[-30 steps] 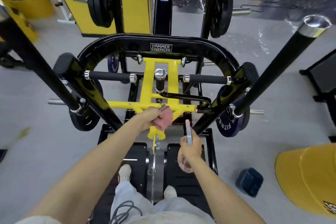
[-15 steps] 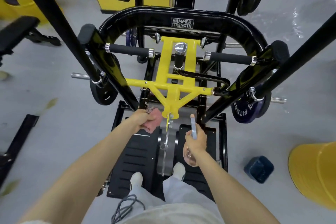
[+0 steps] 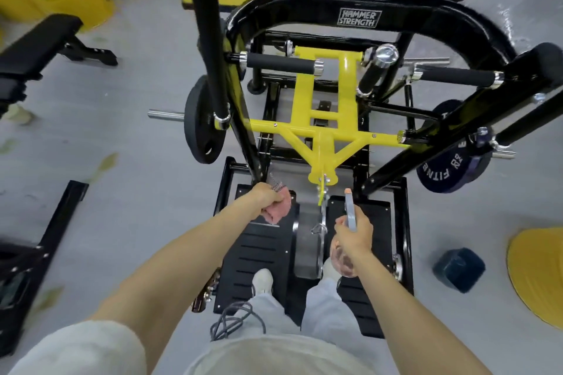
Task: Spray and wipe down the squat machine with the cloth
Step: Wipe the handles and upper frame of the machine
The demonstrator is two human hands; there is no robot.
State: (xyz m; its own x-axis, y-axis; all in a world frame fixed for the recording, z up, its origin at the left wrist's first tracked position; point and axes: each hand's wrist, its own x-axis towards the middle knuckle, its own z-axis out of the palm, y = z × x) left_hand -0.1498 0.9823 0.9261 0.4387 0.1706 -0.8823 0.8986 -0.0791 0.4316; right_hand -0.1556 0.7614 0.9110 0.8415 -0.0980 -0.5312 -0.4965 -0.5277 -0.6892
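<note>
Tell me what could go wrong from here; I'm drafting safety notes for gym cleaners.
Spray from the spray bottle in the right hand could land on the footplates, which the person stands on, possibly making them slippery. The loose grey cord dangling below the waist might snag.

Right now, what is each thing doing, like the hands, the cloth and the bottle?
Left hand, gripping the cloth.
Cloth, bunched up in that fist.
Right hand, gripping the spray bottle.
Spray bottle, held upright, nozzle forward.
Black weight, loaded on its peg.
</note>
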